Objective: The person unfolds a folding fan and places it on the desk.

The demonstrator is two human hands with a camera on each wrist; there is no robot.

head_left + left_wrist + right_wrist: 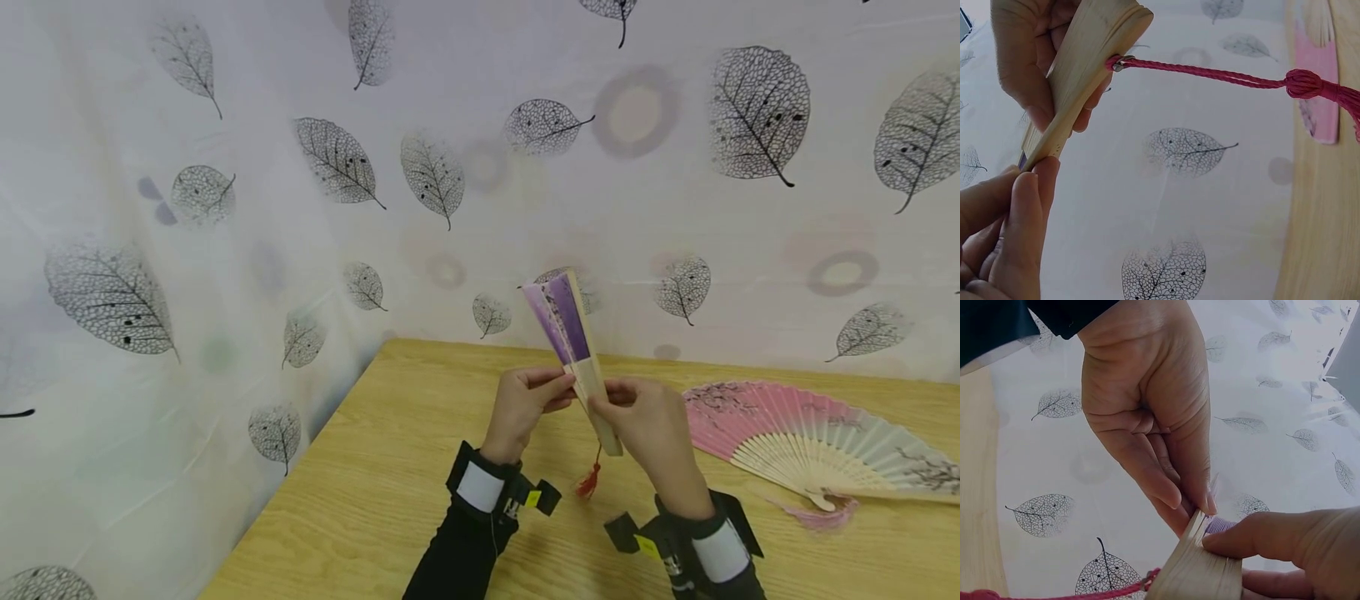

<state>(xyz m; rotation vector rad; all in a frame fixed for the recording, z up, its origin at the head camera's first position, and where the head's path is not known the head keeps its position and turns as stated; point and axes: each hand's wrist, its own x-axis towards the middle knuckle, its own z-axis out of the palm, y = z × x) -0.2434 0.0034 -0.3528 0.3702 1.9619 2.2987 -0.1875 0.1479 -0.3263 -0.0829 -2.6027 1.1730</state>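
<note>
A folding fan with purple cloth and pale wooden ribs is held upright and tilted above the table. It is folded narrow, a little spread at its top. The left hand pinches its ribs just below the cloth between thumb and fingers. Lower down, the right hand grips the ribs from the other side. From the fan's bottom end hangs a red tassel. In the left wrist view, the left hand and the right hand are both on the ribs. The right wrist view shows the right hand's thumb on them.
A spread pink and pale-green folding fan with a branch pattern lies on the wooden table at the right, a pink tassel at its base. Behind and at the left hangs a leaf-printed cloth.
</note>
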